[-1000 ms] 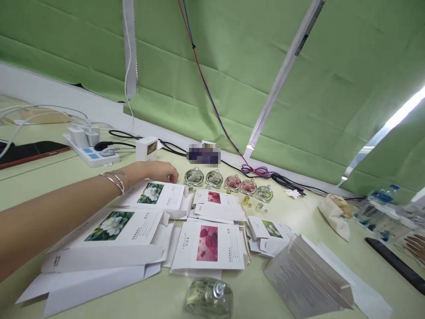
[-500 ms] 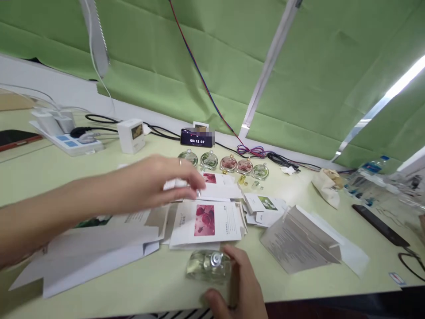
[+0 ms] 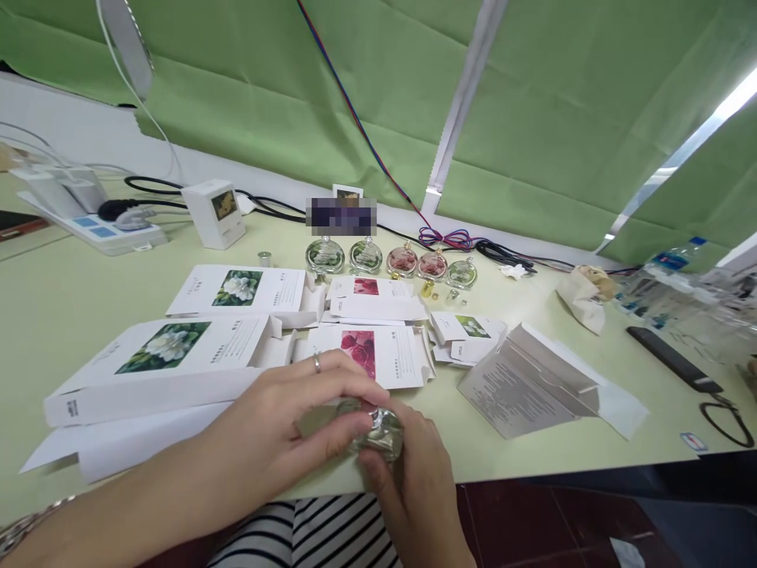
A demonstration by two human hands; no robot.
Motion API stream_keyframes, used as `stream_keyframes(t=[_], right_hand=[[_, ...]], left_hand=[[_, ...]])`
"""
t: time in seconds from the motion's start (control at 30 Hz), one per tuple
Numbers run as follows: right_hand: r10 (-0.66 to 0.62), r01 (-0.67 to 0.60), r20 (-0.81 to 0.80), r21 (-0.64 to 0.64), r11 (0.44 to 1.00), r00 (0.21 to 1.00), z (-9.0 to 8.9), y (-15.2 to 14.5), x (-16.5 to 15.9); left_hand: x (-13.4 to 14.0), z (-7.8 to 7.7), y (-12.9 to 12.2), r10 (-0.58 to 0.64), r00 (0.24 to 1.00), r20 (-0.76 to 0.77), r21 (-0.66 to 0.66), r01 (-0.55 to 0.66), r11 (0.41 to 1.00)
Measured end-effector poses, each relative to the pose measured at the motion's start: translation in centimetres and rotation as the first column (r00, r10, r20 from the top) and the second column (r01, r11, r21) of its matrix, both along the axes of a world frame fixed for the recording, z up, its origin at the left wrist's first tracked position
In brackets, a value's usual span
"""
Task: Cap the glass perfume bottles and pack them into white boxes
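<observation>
Head view: we have both hands on the glass bottle (image 3: 378, 430) at the table's (image 3: 532, 465) near edge — left hand (image 3: 296, 426) pinching its metal top, right hand (image 3: 408, 481) cupping it below. A second ago our left reached toward the far bottles (image 3: 367, 256); now it works here. Fingers hide the cap itself.
</observation>
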State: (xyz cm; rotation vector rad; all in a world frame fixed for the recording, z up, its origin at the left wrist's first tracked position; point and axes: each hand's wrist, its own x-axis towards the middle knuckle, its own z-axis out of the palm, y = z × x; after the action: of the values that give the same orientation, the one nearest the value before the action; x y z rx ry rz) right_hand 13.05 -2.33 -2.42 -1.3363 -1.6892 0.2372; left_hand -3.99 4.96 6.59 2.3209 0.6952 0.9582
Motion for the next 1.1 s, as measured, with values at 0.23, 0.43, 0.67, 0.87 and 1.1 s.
stream_keyframes(t=[0.23, 0.43, 0.67, 0.87, 1.1], right_hand=[[-0.019, 0.019, 0.029, 0.014, 1.0, 0.999, 0.2, -0.1, -0.1], [-0.025, 0.022, 0.067, 0.046, 0.999, 0.997, 0.8, 0.0, 0.1], [-0.02, 0.014, 0.088, 0.065, 0.998, 0.996, 1.3, -0.1, 0.2], [0.122, -0.111, -0.054, 0.168, 0.979, 0.991, 1.1, -0.2, 0.4], [0.314, -0.295, -0.067, 0.207, 0.933, 0.947, 1.8, 1.2, 0.5]], left_hand=[[0.6, -0.7, -0.3, 0.022, 0.999, 0.041, -0.107, -0.017, 0.994], [0.9, -1.6, -0.3, 0.003, 0.997, 0.077, -0.136, 0.008, 0.991], [1.8, -2.5, -1.3, 0.126, 0.975, 0.185, -0.152, -0.099, 0.983], [2.7, -2.6, -3.2, 0.383, 0.901, 0.204, -0.442, -0.264, 0.857], [3.4, -2.5, -4.0, 0.451, 0.856, 0.253, -0.637, -0.203, 0.744]])
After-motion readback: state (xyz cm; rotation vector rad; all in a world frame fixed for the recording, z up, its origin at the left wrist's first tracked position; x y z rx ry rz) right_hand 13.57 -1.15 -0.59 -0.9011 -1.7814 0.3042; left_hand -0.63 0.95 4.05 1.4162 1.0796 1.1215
